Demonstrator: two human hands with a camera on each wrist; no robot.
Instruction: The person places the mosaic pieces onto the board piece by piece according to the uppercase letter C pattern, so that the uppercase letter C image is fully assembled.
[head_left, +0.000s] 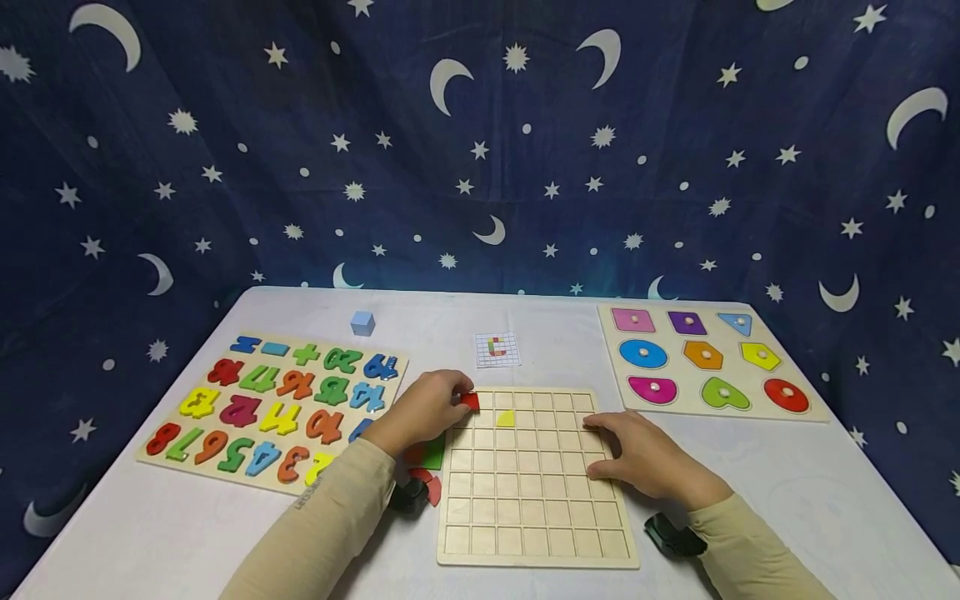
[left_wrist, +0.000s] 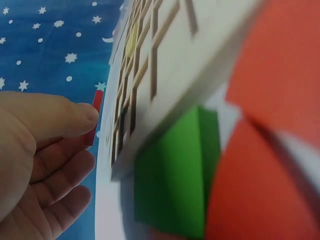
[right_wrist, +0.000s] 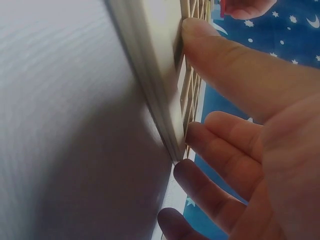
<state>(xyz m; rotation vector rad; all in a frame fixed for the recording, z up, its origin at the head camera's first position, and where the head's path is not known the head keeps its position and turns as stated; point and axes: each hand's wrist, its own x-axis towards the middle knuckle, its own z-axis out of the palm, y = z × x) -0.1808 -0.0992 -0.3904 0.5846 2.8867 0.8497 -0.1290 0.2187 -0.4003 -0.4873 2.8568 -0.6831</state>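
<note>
Head view: the grid board (head_left: 536, 479) lies mid-desk (head_left: 787, 483), holding one yellow piece (head_left: 506, 418) in its second row. At the board's far left corner, the left grip (head_left: 423, 410) pinches one red piece (head_left: 470, 401). The right grip (head_left: 645, 457) rests flat-fingered on the board's right edge. Left of the board lie one green piece (head_left: 432, 452) and two red pieces (head_left: 430, 483).

Number puzzle (head_left: 273, 408) left; shape puzzle (head_left: 708, 360) right; blue cube (head_left: 362, 322), pattern card (head_left: 497, 349) behind.
</note>
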